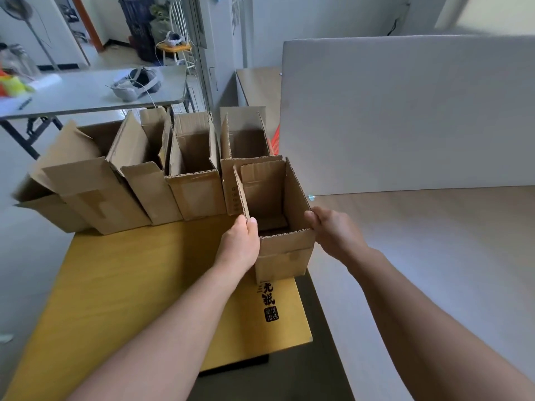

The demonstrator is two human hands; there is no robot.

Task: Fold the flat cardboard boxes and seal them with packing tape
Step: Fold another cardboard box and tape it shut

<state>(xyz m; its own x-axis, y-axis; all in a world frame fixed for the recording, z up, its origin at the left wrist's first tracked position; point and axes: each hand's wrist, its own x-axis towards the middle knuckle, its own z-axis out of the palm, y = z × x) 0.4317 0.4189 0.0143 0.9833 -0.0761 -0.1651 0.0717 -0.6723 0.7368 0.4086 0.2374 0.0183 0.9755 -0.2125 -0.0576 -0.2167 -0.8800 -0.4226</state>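
Observation:
A small brown cardboard box (285, 256) stands upright with its top flaps open, at the right end of a yellow board (121, 285). My left hand (240, 247) pinches the box's left flap near its lower edge. My right hand (333, 233) grips the right side wall and flap. Strips of tape show on the box's front face. Behind it, a row of several folded open-topped boxes (194, 169) runs along the far edge of the yellow board. No tape roll is in view.
A grey upright panel (405, 111) stands to the right, with a light wooden tabletop (434, 256) below it. A grey folding table (86, 94) at the back left carries a headset and a pen. An orange basket (275, 143) peeks out behind the boxes.

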